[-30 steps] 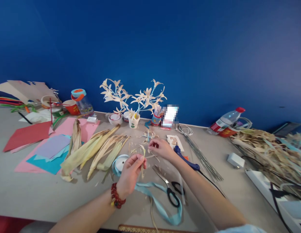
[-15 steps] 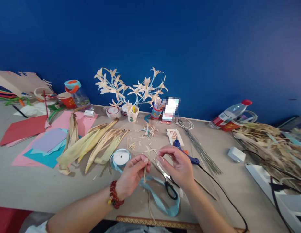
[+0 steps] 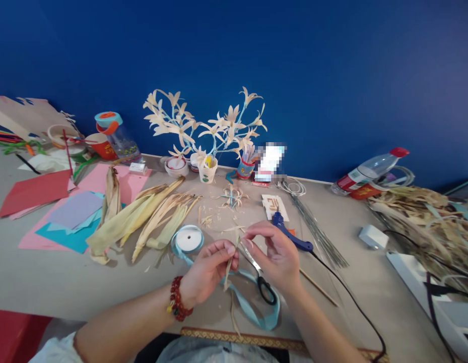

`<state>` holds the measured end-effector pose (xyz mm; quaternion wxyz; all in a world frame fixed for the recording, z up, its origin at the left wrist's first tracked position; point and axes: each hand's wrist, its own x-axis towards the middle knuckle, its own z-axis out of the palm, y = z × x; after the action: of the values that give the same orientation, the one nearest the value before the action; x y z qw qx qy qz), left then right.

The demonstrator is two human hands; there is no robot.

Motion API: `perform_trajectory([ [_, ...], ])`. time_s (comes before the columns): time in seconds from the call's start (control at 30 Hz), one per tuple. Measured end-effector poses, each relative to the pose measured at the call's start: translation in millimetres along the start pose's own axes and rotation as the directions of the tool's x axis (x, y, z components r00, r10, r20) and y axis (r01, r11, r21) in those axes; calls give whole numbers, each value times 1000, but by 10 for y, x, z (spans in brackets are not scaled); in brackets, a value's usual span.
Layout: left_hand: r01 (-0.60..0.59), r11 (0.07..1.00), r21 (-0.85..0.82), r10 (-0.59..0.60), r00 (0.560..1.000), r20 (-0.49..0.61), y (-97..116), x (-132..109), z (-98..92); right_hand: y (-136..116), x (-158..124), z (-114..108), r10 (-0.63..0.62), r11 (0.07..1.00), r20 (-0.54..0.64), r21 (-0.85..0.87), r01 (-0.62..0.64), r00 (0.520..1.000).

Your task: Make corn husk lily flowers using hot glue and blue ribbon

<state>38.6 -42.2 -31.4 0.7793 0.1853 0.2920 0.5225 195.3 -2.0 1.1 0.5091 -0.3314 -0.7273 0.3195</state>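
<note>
Blue wall [image 3: 234, 45] bounds the worktop [image 3: 60, 282] at the back; bare room at front left, tighter below the 2 hands, where scissors [image 3: 255, 265] and blue ribbon [image 3: 270, 320] lie. Left hand [image 3: 207, 269] pinches a pale husk strip [image 3: 227, 277] between thumb and fingers, above the worktop; right hand [image 3: 277, 257] curled just beside it, cannot tell if its fingers grip anything. Scissors partly hidden behind right hand, power strip [image 3: 418, 287] cut off at right, screen [image 3: 270, 160] pixelated.
</note>
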Motion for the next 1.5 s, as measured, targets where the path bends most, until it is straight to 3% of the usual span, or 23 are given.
perform_trajectory([
  [0.63, 23, 1000, 14, -23, 1000, 14, 10, -12, 21, -6, 28, 17, -151, 980, 6, -131, 151, 988],
  [1.03, 9, 1000, 16, -9, 999, 33, 20, -14, 8, 54, -60, 36, -73, 994, -12, -84, 72, 997],
  [1.5, -20, 999, 43, 17, 998, 58, 4, -8, -30, 40, -28, 20, -136, 982, -3, -132, 134, 991],
])
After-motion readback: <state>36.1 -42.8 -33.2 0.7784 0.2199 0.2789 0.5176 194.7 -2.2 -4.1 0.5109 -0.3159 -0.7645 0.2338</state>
